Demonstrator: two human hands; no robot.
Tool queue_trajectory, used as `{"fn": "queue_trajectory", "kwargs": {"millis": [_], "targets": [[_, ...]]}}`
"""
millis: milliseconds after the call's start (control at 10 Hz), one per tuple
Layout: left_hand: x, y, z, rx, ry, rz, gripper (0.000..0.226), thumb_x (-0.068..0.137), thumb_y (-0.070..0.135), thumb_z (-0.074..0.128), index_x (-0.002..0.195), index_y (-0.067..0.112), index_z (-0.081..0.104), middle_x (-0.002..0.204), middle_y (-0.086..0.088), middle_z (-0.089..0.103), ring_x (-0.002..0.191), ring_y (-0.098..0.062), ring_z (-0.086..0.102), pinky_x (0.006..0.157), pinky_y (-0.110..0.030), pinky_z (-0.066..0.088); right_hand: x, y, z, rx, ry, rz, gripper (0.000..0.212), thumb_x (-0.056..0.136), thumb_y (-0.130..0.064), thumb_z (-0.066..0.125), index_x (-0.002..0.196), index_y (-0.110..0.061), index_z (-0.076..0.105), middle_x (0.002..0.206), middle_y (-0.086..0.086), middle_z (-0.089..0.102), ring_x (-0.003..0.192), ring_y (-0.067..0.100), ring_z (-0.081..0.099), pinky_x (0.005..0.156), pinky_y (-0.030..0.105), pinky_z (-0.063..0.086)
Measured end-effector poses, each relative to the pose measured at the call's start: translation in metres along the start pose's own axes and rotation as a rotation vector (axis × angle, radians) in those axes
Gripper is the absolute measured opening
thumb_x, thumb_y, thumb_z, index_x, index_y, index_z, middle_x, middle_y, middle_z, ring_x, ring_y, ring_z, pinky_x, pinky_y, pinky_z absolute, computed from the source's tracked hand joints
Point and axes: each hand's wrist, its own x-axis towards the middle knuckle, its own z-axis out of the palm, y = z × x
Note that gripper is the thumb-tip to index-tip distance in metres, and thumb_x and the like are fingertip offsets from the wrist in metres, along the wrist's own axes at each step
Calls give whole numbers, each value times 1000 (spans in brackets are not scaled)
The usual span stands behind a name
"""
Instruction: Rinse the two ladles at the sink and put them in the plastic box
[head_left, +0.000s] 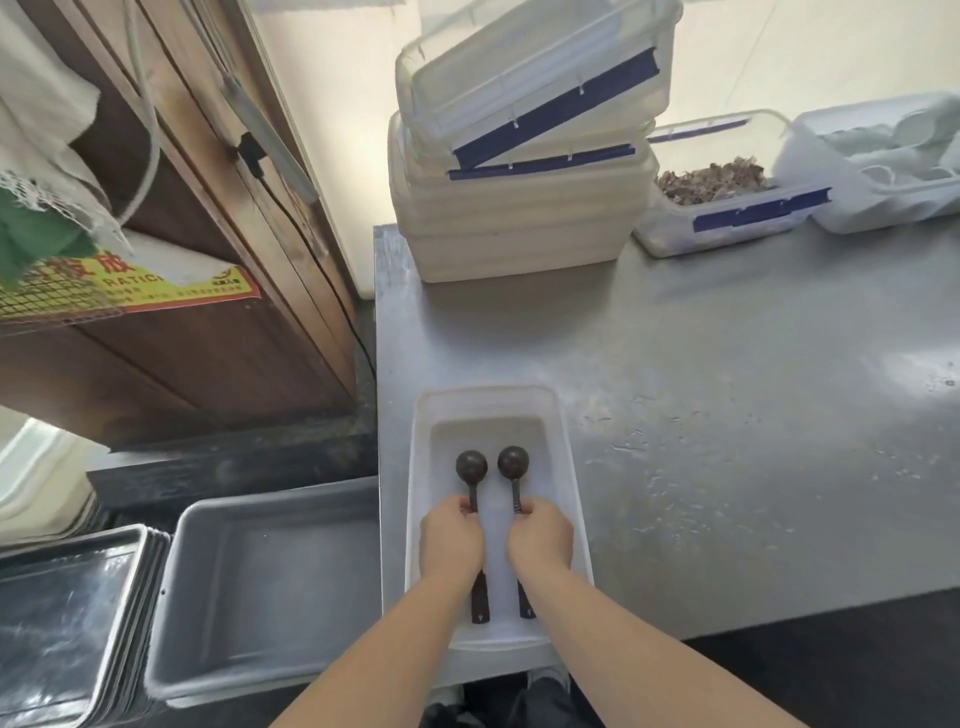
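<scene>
Two dark ladles lie side by side inside a white plastic box (566, 467) at the near left corner of the steel table. The left ladle (471, 466) has its round bowl pointing away from me, and my left hand (451, 538) is closed over the middle of its handle. The right ladle (513, 461) lies parallel to it, with my right hand (540, 535) closed over its handle. Both handle ends stick out toward me behind my hands. No sink is in view.
A stack of lidded white containers (519, 218) stands at the table's far left. A box of brown scraps (717, 182) and another box with cloth (893, 156) sit at the back right. A grey tub (270, 587) and metal trays (62, 613) lie left of the table.
</scene>
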Motion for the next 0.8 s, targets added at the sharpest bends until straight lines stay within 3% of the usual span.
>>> {"fn": "queue_trajectory", "kwargs": {"millis": [100, 200, 300, 400, 700, 800], "targets": [[-6, 1, -1, 95, 13, 39, 21, 88, 16, 54, 108, 15, 57, 108, -6, 56, 81, -24, 59, 66, -35, 49, -5, 0, -2, -27, 19, -50, 17, 88, -2, 47, 99, -8, 58, 103, 10, 59, 84, 23, 59, 75, 38, 54], [-15, -3, -2, 276, -58, 188, 34, 90, 16, 52, 124, 18, 46, 121, -5, 43, 88, -22, 57, 72, -35, 50, -13, 4, -4, -140, -30, -182, 32, 87, -5, 53, 119, -9, 55, 123, 10, 49, 104, 26, 56, 89, 36, 51], [-20, -11, -5, 586, -170, 353, 27, 88, 8, 53, 114, 14, 50, 121, -6, 42, 96, -24, 53, 74, -39, 52, -20, 9, -11, -413, -140, -330, 31, 86, -8, 56, 118, -11, 54, 127, 7, 44, 108, 26, 51, 88, 34, 49], [-21, -21, -5, 788, -220, 424, 40, 86, 1, 54, 124, 11, 45, 129, -7, 39, 109, -25, 46, 80, -37, 50, -21, 14, -13, -611, -181, -388, 37, 88, -7, 56, 125, -10, 50, 129, 9, 44, 112, 28, 50, 92, 36, 49], [-21, -21, -5, 803, -195, 451, 51, 85, 5, 58, 131, 13, 38, 136, -8, 35, 109, -26, 46, 82, -38, 50, -26, 13, -12, -600, -177, -413, 44, 88, -8, 57, 131, -12, 46, 130, 9, 42, 110, 27, 51, 92, 35, 49], [-26, -19, -11, 711, -176, 510, 62, 90, 18, 57, 143, 17, 26, 154, -10, 19, 125, -28, 40, 94, -39, 47, -33, 8, -22, -558, -139, -510, 51, 91, -16, 57, 138, -16, 40, 139, 8, 39, 117, 26, 49, 95, 36, 48]]}}
